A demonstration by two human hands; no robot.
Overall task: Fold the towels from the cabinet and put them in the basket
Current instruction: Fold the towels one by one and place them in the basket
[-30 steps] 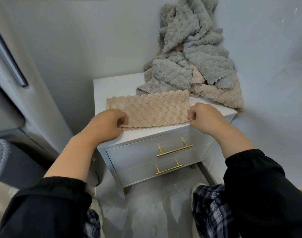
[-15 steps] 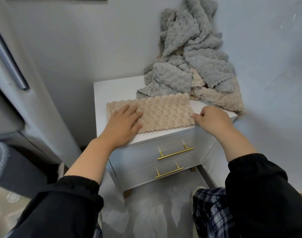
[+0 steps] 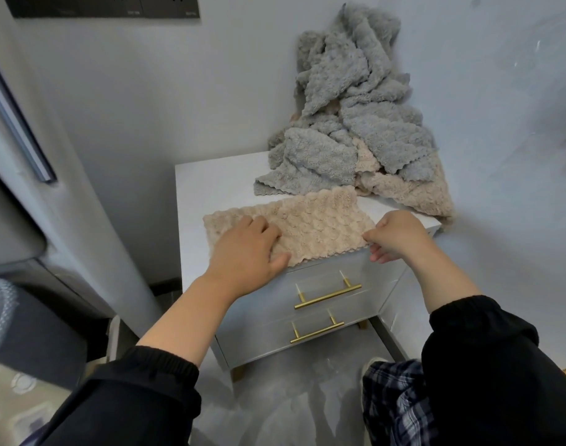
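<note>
Now left hand point(image 3: 243, 249) presses flat on beige towel point(image 3: 310, 226); right hand point(image 3: 400, 236) pinches its edge.

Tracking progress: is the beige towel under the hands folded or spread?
Folded, apparently: the beige towel lies as a narrow strip; right hand pinches its end.

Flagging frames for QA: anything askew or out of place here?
Only the unfolded pile: it leans against the wall, and a beige towel at its base overhangs the cabinet's right edge. The strip being folded lies flat.
</note>
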